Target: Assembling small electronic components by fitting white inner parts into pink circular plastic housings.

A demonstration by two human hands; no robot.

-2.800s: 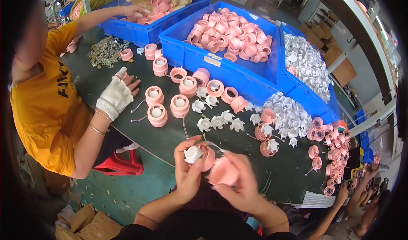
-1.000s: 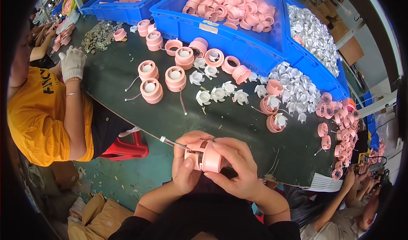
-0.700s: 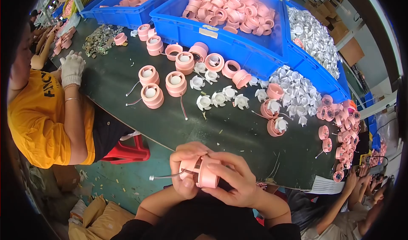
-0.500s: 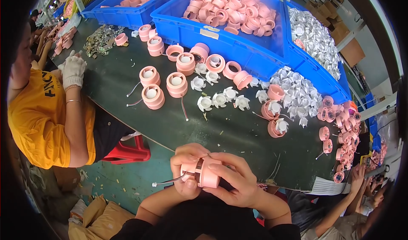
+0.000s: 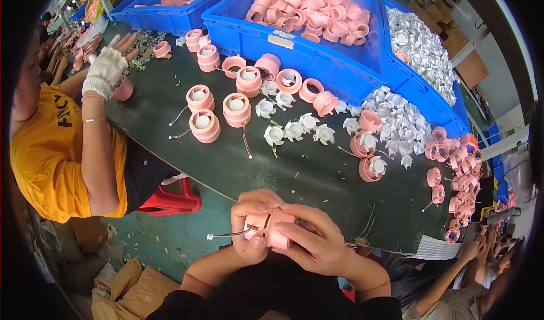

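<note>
Well over to the left of the working fingers sits a co-worker (image 5: pixel 59 155) in a yellow T-shirt, a white-gloved hand (image 5: pixel 106 72) raised beside a pink cup (image 5: pixel 123 88); I can't make out whether the two touch. A red plastic stool (image 5: pixel 173 198) is lower down. Beyond the fingertips and to their left, capped pink housings (image 5: pixel 204 126) stand upright on the dark green table (image 5: pixel 317 178), some trailing wires.

Straight out from the left thumb, a short cable (image 5: pixel 229 235) ends in a small white plug (image 5: pixel 210 236). The left hand (image 5: pixel 240 222) has its fingers curled over the slotted end of a pink cylindrical housing (image 5: pixel 277 235), thumb pressed underneath. The housing lies on its side between both sets of fingertips, near the table's edge. The right hand (image 5: pixel 324 235) grips the smooth, wider end, fingers over and under it.

Past those fingers lie loose white fan impellers (image 5: pixel 294 130), then a blue crate (image 5: pixel 306 65) of pink rings (image 5: pixel 309 8). Farther right of the fingers come a heap of white impellers (image 5: pixel 396 121) and a stack of small pink rounds (image 5: pixel 464 170).
</note>
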